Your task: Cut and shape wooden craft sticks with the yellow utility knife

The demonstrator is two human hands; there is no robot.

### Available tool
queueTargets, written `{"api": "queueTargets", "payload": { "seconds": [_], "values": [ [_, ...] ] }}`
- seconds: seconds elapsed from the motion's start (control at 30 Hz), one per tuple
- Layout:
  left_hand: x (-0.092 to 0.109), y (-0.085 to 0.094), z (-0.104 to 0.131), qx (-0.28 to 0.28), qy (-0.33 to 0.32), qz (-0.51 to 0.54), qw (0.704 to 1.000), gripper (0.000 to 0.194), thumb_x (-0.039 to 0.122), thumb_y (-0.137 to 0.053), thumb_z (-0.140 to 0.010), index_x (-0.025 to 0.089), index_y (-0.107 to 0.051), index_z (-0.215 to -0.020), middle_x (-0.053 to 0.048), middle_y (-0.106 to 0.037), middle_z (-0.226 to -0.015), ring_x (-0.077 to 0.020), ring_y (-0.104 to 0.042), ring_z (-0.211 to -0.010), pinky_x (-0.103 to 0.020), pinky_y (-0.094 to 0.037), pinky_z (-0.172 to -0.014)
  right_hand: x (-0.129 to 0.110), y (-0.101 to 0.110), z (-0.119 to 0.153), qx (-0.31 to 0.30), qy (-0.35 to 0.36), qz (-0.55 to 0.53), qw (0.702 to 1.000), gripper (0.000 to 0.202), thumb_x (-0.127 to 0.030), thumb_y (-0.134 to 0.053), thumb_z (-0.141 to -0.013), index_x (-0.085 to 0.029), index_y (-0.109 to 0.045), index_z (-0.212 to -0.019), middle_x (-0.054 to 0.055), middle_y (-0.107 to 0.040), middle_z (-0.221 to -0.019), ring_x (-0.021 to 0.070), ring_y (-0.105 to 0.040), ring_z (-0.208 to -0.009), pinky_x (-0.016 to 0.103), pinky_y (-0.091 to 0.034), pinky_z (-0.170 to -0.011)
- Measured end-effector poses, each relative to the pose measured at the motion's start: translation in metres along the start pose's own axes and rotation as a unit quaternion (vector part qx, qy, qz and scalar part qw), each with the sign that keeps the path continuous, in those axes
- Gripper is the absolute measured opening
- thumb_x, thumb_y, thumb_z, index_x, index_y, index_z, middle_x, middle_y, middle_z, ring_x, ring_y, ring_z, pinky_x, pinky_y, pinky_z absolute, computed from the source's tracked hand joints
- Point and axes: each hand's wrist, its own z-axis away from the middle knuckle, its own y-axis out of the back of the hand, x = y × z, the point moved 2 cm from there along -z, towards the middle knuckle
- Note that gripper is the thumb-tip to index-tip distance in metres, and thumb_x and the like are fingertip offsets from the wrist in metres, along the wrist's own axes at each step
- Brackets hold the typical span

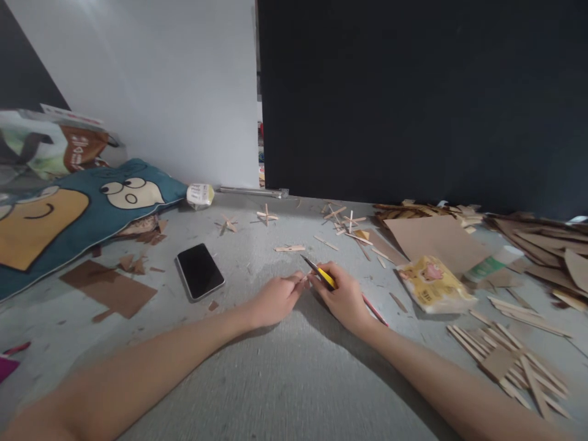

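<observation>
My right hand (339, 294) is closed around a yellow utility knife (327, 277), its dark pointed end directed up and left, away from me. Close beside it, my left hand (275, 300) is closed in a pinch. A small pale stick piece (305, 279) shows between the fingertips of both hands, mostly hidden by them. Just beyond the hands lies a short flat wooden stick (290, 248). A thin red pen-like thing (375, 309) lies on the table, partly behind my right hand.
A phone (200, 271) lies left, near brown cardboard scraps (110, 288) and a blue cushion (114, 202). Crossed-stick pieces (267, 215) stand farther back. At right are a tissue pack (436, 283), a glue bottle (493, 263), wooden sticks (533, 367) and cardboard sheets (427, 236).
</observation>
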Motion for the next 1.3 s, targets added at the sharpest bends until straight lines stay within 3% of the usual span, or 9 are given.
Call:
{"api": "queueTargets", "payload": {
  "seconds": [0.43,0.63,0.8,0.87,1.0,1.17,1.3],
  "values": [
    [0.004,0.001,0.0,-0.004,0.013,-0.024,1.0,0.031,0.032,-0.035,-0.107,0.018,-0.063,-0.109,-0.008,-0.071,-0.08,-0.0266,-0.071,-0.078,-0.037,-0.051,-0.075,0.0,-0.001,0.001,-0.007,0.0,0.002,1.0,0.02,-0.042,-0.058,-0.096,-0.024,-0.066,-0.093,0.004,-0.074,-0.081,0.0217,-0.066,-0.072,0.031,-0.051,-0.067],
    [0.003,0.001,0.0,0.001,-0.005,-0.006,1.0,0.033,0.035,-0.034,-0.108,0.019,-0.063,-0.106,-0.01,-0.072,-0.088,-0.026,-0.071,-0.084,-0.036,-0.049,-0.077,0.006,0.001,-0.001,0.034,-0.066,-0.031,0.997,0.025,-0.048,-0.058,-0.095,-0.023,-0.062,-0.091,0.001,-0.067,-0.074,0.0188,-0.059,-0.064,0.03,-0.046,-0.062],
    [0.007,0.004,0.002,0.007,-0.016,0.015,1.0,0.038,0.041,-0.034,-0.108,0.02,-0.065,-0.099,-0.005,-0.066,-0.078,-0.0212,-0.062,-0.071,-0.032,-0.043,-0.071,0.004,0.002,-0.003,0.057,-0.089,-0.086,0.991,0.035,-0.047,-0.064,-0.09,-0.021,-0.061,-0.114,-0.004,-0.06,-0.07,0.0164,-0.052,-0.059,0.027,-0.042,-0.059],
    [0.008,0.004,0.002,0.009,-0.015,0.022,1.0,0.039,0.042,-0.034,-0.108,0.02,-0.064,-0.095,-0.003,-0.063,-0.075,-0.0197,-0.058,-0.068,-0.031,-0.04,-0.069,0.003,0.004,-0.004,0.042,-0.091,-0.081,0.992,0.031,-0.049,-0.064,-0.091,-0.021,-0.065,-0.104,-0.004,-0.058,-0.068,0.0153,-0.049,-0.059,0.027,-0.04,-0.058],
    [0.009,0.005,0.001,0.019,-0.018,0.059,0.998,0.034,0.039,-0.038,-0.106,0.02,-0.062,-0.091,0.0,-0.059,-0.073,-0.0174,-0.055,-0.067,-0.03,-0.038,-0.068,0.0,0.006,-0.005,0.016,-0.088,-0.081,0.993,0.034,-0.053,-0.063,-0.091,-0.019,-0.065,-0.082,-0.002,-0.056,-0.068,0.0146,-0.049,-0.062,0.026,-0.038,-0.059],
    [0.004,0.002,0.0,0.021,0.021,0.18,0.983,0.034,0.045,-0.038,-0.105,0.02,-0.059,-0.097,0.006,-0.046,-0.062,-0.0136,-0.044,-0.056,-0.027,-0.034,-0.059,0.002,0.004,-0.004,-0.008,-0.087,-0.113,0.99,0.035,-0.054,-0.064,-0.092,-0.02,-0.064,-0.086,-0.003,-0.052,-0.066,0.0133,-0.045,-0.059,0.025,-0.037,-0.056],
    [0.0,-0.001,-0.003,0.019,0.038,0.215,0.976,0.026,0.044,-0.044,-0.103,0.021,-0.054,-0.099,0.009,-0.042,-0.058,-0.0121,-0.039,-0.051,-0.025,-0.029,-0.053,0.004,0.002,-0.001,-0.017,-0.101,-0.13,0.986,0.039,-0.058,-0.065,-0.092,-0.02,-0.067,-0.096,-0.004,-0.05,-0.065,0.0124,-0.044,-0.056,0.024,-0.036,-0.052]
  ]
}}
